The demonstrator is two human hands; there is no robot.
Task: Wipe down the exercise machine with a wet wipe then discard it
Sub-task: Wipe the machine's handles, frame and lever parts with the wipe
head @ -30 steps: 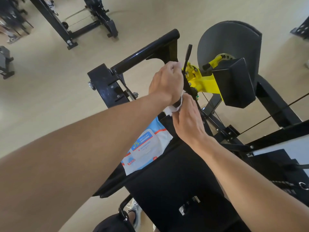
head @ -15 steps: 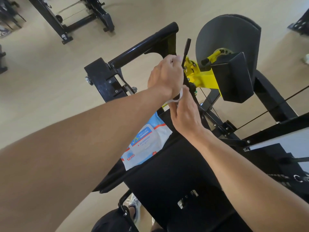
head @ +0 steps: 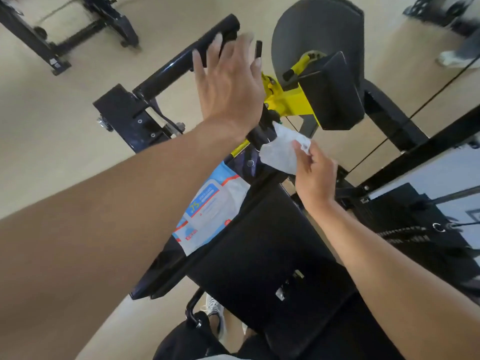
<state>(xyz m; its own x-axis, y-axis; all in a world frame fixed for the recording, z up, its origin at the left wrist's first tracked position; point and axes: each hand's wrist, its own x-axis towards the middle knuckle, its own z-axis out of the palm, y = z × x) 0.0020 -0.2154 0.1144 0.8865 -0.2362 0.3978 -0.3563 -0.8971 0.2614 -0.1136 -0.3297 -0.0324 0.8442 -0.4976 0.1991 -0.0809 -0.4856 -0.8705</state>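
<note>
The exercise machine has a black padded handle bar (head: 181, 61), a yellow bracket (head: 285, 101), a round black pad (head: 314, 29) and a black padded rest (head: 259, 250). My left hand (head: 228, 84) is raised in front of the bar and a thin black lever (head: 258, 49), fingers spread, holding nothing. My right hand (head: 314, 175) pinches a crumpled white wet wipe (head: 281, 149), which hangs against the black lever stem just below the yellow bracket. A blue and white pack of wipes (head: 210, 209) lies on the machine's left ledge beside the padded rest.
A cable (head: 428, 100) runs diagonally on the right by the black frame beams (head: 415, 154). Another black machine base (head: 78, 27) stands on the beige floor at the top left. A person's shoe (head: 452, 58) shows at the far right. My shoe (head: 215, 310) is below.
My left hand has let go of the lever and opened, lifting upward. My right hand has pulled the wipe down and to the right, so more of it shows.
</note>
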